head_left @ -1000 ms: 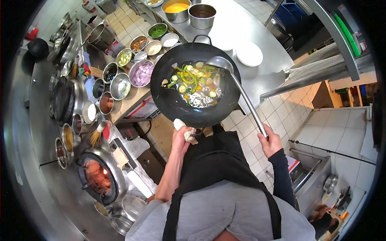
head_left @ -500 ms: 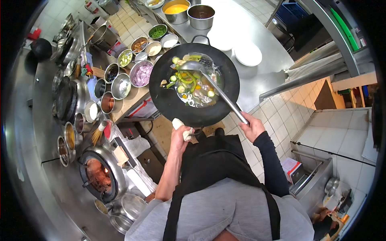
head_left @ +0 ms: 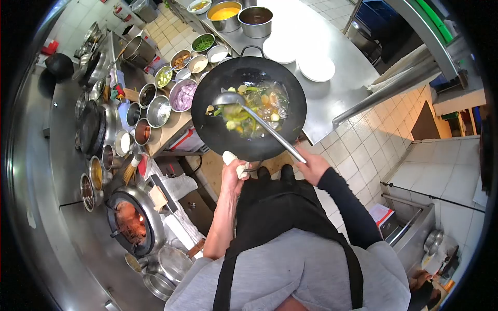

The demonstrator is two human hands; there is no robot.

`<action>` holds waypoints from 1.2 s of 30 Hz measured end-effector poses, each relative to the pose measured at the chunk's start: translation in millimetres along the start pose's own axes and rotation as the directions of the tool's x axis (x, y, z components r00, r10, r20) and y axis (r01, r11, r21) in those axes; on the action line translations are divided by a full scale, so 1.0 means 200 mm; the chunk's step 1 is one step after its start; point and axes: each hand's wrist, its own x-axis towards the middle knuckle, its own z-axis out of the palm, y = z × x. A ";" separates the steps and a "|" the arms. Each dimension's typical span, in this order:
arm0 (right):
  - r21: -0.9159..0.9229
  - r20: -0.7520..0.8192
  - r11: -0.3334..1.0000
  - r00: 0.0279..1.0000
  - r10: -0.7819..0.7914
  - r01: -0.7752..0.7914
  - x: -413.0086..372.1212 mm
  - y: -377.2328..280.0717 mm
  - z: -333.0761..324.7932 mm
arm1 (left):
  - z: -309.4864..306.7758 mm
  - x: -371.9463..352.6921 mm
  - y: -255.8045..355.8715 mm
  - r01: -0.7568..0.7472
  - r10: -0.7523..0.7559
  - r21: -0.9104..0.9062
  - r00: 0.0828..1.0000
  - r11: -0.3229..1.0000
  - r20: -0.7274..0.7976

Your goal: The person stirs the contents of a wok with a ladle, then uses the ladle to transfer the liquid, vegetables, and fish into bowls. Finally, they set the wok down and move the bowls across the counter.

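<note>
My left hand (head_left: pixel 233 173) is closed round the near handle of a black wok (head_left: pixel 215 132), with a white cloth (head_left: pixel 229 157) bunched in its grip. The long handle of a steel ladle (head_left: pixel 272 129) is in my right hand (head_left: pixel 313 164), fingers wrapped round its end. The ladle's bowl rests inside the wok at the left of the food. Cut vegetables (head_left: pixel 239 116), green, yellow and orange, lie in clear liquid in the wok. The wok's far side reaches over the edge of a steel counter.
Bowls of ingredients, among them chopped onion (head_left: pixel 183 97), stand left of the wok. A lit burner (head_left: pixel 132 223) glows at lower left. White plates (head_left: pixel 316 68) and two pots, one with dark sauce (head_left: pixel 255 21), stand on the steel counter (head_left: pixel 353 83). Part of another person shows at lower right.
My right hand and the ladle have moved left, with the ladle's bowl now nearer the wok's left side. The food and liquid have shifted in the wok. My left hand keeps its hold.
</note>
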 end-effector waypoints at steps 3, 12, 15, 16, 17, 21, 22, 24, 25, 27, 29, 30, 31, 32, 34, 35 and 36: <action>0.074 -0.038 0.988 0.989 0.140 -0.137 -0.14 -0.05 -0.05 | 0.00 0.00 0.00 0.015 -0.014 -0.020 0.999 1.000 0.032; 0.174 -0.264 0.896 0.858 0.442 -0.408 -0.16 -0.01 0.11 | 0.03 -0.03 -0.04 0.031 -0.031 0.007 0.999 1.000 0.016; 0.018 -0.253 0.936 0.904 0.345 -0.352 -0.04 -0.04 0.07 | 0.00 -0.03 -0.09 0.040 -0.040 -0.002 0.999 0.999 0.001; -0.010 -0.243 0.943 0.916 0.320 -0.332 0.02 -0.05 0.07 | 0.01 -0.02 -0.07 0.022 -0.022 -0.011 1.000 1.000 -0.001; -0.039 -0.239 0.950 0.926 0.292 -0.310 0.05 -0.04 0.08 | 0.01 0.00 -0.06 0.018 -0.018 0.005 1.000 1.000 0.022; -0.163 -0.185 0.951 0.955 0.233 -0.264 0.10 -0.02 0.11 | 0.02 -0.02 -0.04 0.040 -0.040 0.031 0.999 0.999 0.011; -0.194 -0.155 0.939 0.954 0.257 -0.285 0.09 -0.03 0.10 | 0.02 -0.03 -0.04 0.053 -0.053 0.040 0.999 0.998 0.003; -0.194 -0.082 0.953 0.972 0.222 -0.234 0.11 0.02 0.05 | 0.03 -0.04 -0.03 0.048 -0.049 0.054 0.999 0.997 0.003; -0.170 -0.047 0.964 0.978 0.202 -0.207 0.11 -0.01 0.00 | 0.05 -0.05 -0.03 0.037 -0.037 0.064 0.999 0.997 -0.010; -0.154 -0.068 0.981 0.992 0.109 -0.118 0.10 -0.01 -0.03 | 0.06 -0.05 -0.02 0.017 -0.016 0.087 1.000 0.996 -0.011; -0.128 -0.152 0.972 0.972 0.177 -0.197 0.06 0.01 0.00 | 0.04 -0.05 -0.02 0.021 -0.022 0.107 1.000 0.994 0.007; -0.114 -0.183 0.961 0.956 0.230 -0.253 0.02 -0.01 0.02 | 0.02 -0.02 -0.06 0.028 -0.025 0.076 0.999 0.997 -0.041; -0.060 -0.176 0.940 0.931 0.321 -0.335 0.02 -0.12 -0.01 | 0.02 -0.05 -0.05 0.047 -0.045 0.061 0.998 0.997 -0.032; -0.006 -0.215 0.941 0.919 0.329 -0.338 0.00 -0.11 0.01 | 0.05 -0.04 -0.02 0.041 -0.041 0.044 0.999 0.998 -0.008; 0.056 -0.270 0.936 0.897 0.349 -0.348 -0.02 -0.10 0.03 | 0.04 -0.03 -0.02 0.031 -0.031 0.058 1.000 0.998 0.003; 0.051 -0.271 0.934 0.895 0.353 -0.353 -0.03 -0.07 0.03 | 0.04 -0.03 -0.02 0.023 -0.024 0.066 1.000 0.998 0.007; 0.047 -0.271 0.932 0.894 0.357 -0.359 -0.03 -0.04 0.03 | 0.04 -0.04 -0.02 0.023 -0.023 0.062 1.000 0.998 0.001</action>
